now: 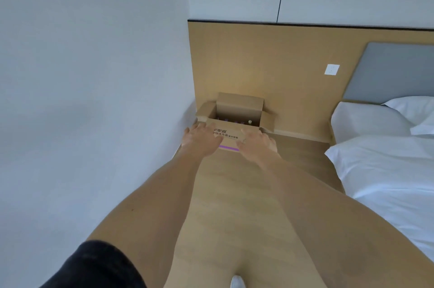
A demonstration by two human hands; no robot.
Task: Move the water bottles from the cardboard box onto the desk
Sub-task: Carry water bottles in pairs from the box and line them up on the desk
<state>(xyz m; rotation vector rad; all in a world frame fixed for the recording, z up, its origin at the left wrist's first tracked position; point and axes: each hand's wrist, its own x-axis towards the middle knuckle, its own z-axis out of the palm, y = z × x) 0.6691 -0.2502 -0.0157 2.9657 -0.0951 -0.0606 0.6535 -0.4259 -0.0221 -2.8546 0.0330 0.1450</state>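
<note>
Left hand (199, 138) and right hand (254, 144) apart, fingers spread, over near flap of open cardboard box (231, 121); contact unclear. Bottle caps (249, 121) inside.

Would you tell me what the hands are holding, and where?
Nothing is gripped: left hand and right hand rest open on the cardboard box front wall.

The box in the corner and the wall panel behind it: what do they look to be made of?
The box looks like plain brown corrugated cardboard, matte: thin folded flaps stand open and dark print with a purple stripe sits on its front. The wall panel looks like light wood-grain laminate or veneer, smooth and satin, with a dark top edge; which of the two cannot be told.
</note>
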